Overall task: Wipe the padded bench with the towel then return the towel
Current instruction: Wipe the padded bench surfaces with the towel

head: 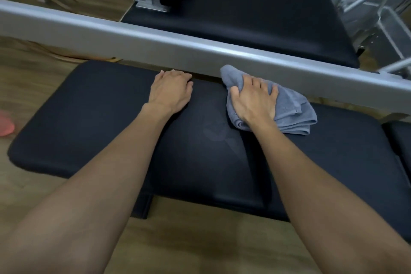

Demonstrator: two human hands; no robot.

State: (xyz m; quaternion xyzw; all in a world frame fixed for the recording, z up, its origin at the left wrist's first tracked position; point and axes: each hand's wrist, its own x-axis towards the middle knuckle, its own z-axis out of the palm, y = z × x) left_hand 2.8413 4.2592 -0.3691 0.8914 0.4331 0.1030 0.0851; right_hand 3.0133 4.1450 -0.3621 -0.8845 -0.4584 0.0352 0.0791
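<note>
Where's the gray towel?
In the head view, the towel lies right of centre on the black bench, under the right hand, beside the silver rail.
</note>
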